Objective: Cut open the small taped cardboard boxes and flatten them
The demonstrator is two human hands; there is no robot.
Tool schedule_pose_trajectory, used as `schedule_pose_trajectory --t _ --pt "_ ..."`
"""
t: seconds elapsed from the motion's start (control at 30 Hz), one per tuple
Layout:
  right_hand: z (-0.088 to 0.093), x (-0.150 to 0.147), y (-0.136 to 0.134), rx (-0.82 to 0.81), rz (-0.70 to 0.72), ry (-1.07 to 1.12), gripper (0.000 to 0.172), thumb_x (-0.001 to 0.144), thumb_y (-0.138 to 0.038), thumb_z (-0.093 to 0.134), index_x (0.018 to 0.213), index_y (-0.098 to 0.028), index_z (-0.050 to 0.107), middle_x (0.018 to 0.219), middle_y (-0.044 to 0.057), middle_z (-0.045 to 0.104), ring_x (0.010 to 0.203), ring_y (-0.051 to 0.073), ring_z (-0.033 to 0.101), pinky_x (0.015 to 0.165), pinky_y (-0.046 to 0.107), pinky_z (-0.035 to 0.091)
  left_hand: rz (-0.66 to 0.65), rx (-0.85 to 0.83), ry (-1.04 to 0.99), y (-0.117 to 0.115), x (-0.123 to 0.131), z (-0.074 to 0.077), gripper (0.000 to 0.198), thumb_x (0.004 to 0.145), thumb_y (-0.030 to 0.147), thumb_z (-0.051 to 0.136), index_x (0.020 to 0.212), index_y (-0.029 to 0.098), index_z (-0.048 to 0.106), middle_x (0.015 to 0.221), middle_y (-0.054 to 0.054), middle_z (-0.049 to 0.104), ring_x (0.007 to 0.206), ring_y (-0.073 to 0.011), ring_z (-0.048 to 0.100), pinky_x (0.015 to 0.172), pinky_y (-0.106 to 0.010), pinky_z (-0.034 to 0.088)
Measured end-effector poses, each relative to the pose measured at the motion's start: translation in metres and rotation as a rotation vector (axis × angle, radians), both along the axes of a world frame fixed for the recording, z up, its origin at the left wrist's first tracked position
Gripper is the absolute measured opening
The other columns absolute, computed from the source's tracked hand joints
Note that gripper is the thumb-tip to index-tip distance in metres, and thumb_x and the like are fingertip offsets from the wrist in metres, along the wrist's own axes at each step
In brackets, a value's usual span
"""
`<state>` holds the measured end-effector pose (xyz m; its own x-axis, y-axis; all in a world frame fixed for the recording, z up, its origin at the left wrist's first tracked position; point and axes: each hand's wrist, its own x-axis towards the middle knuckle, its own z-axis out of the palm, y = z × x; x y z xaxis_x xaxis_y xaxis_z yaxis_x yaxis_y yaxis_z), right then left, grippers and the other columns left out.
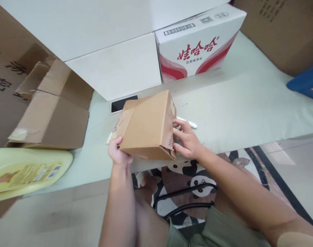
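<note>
A small brown cardboard box [145, 121] is tilted above the near part of the table, its right end torn along a ragged, corrugated edge. My left hand [119, 153] grips the box at its near left corner, thumb on top and fingers underneath. At the torn right end, the bent fingers of my right hand [186, 140] hold the edge of the cardboard; some fingertips are hidden against it. Clear tape sticks out at the left end of the box. Behind my right hand lies a white, slim-handled object [191, 124], partly hidden.
On the pale green tabletop [249, 103], a phone [124, 104] lies beyond the box. White cartons, one a red-printed water carton [197, 51], stand at the back. An opened cardboard box [56, 113] and a yellow bottle [30, 171] are left; a blue container [307, 82] is right.
</note>
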<state>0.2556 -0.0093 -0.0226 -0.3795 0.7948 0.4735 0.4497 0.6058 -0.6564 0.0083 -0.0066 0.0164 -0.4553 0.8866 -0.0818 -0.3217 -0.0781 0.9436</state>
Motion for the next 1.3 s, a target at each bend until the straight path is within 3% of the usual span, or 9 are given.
schedule_pose_trajectory --t 0.2,0.27,0.4,0.47,0.57,0.87,1.07,1.17,1.3 --pt "0.003 0.005 0.002 0.050 -0.006 0.170 0.035 0.087 -0.048 0.050 0.107 -0.022 0.064 0.134 0.014 0.047 0.103 0.028 0.058 0.097 0.052 0.052 0.005 0.102 0.003 0.000 0.004 0.002 0.039 0.072 0.036 0.051 0.098 0.021 0.075 0.111 -0.006 0.076 0.126 -0.0314 0.063 0.112 -0.044 0.046" --pt "0.006 0.004 0.002 0.021 -0.067 0.202 0.029 0.091 -0.045 0.047 0.088 -0.022 0.063 0.129 0.014 0.051 0.102 0.028 0.059 0.095 0.051 0.053 0.023 0.105 -0.004 -0.001 0.004 0.000 0.038 0.070 0.036 0.050 0.095 0.021 0.075 0.108 -0.007 0.075 0.126 -0.0313 0.062 0.112 -0.044 0.046" --pt "0.009 -0.003 0.004 -0.071 -0.268 0.210 0.041 0.096 -0.036 0.045 0.058 -0.022 0.053 0.109 0.013 0.059 0.104 0.028 0.060 0.095 0.049 0.054 0.049 0.093 0.014 -0.003 0.008 -0.007 0.035 0.067 0.036 0.051 0.090 0.022 0.074 0.105 -0.008 0.075 0.129 -0.0331 0.060 0.109 -0.046 0.048" --pt "0.007 -0.004 0.006 -0.092 -0.327 0.187 0.037 0.094 -0.032 0.049 0.060 -0.021 0.060 0.112 0.013 0.059 0.104 0.027 0.061 0.097 0.050 0.053 0.077 0.134 0.051 -0.004 0.010 -0.009 0.035 0.064 0.035 0.052 0.090 0.023 0.074 0.109 -0.006 0.075 0.131 -0.0337 0.058 0.109 -0.047 0.049" --pt "0.001 -0.003 0.009 -0.109 -0.280 0.098 0.025 0.090 -0.025 0.051 0.086 -0.022 0.076 0.133 0.013 0.055 0.116 0.029 0.059 0.103 0.052 0.052 0.073 0.185 0.074 -0.004 0.009 -0.010 0.037 0.064 0.035 0.056 0.094 0.024 0.073 0.117 -0.006 0.074 0.134 -0.0333 0.056 0.113 -0.045 0.045" --pt "0.001 0.007 0.011 -0.022 -0.150 -0.184 0.046 0.074 -0.020 0.054 0.115 -0.024 0.074 0.142 0.013 0.055 0.140 0.038 0.045 0.110 0.059 0.042 0.004 0.138 0.091 -0.006 0.005 -0.013 0.045 0.061 0.038 0.060 0.100 0.022 0.073 0.110 -0.007 0.075 0.128 -0.0336 0.060 0.110 -0.043 0.046" --pt "0.015 0.003 0.014 -0.038 -0.265 -0.325 0.030 0.085 -0.028 0.057 0.107 -0.025 0.078 0.124 0.013 0.068 0.114 0.036 0.056 0.098 0.057 0.040 -0.039 0.110 0.110 -0.007 0.006 -0.013 0.049 0.062 0.041 0.060 0.104 0.020 0.073 0.105 -0.009 0.075 0.124 -0.0364 0.063 0.108 -0.047 0.048" --pt "0.012 0.001 0.018 -0.045 -0.282 -0.217 0.027 0.087 -0.026 0.055 0.100 -0.024 0.078 0.121 0.013 0.066 0.112 0.035 0.056 0.097 0.057 0.042 0.003 0.157 0.122 -0.007 0.006 -0.011 0.050 0.063 0.040 0.057 0.107 0.021 0.073 0.110 -0.009 0.074 0.126 -0.0349 0.061 0.111 -0.046 0.045" --pt "0.010 0.004 0.018 -0.014 -0.153 0.172 0.034 0.094 -0.035 0.043 0.089 -0.024 0.074 0.117 0.012 0.058 0.112 0.030 0.058 0.097 0.051 0.050 -0.008 0.167 0.077 -0.007 0.000 -0.006 0.045 0.069 0.040 0.052 0.106 0.023 0.073 0.115 -0.007 0.073 0.127 -0.0328 0.061 0.113 -0.045 0.044"
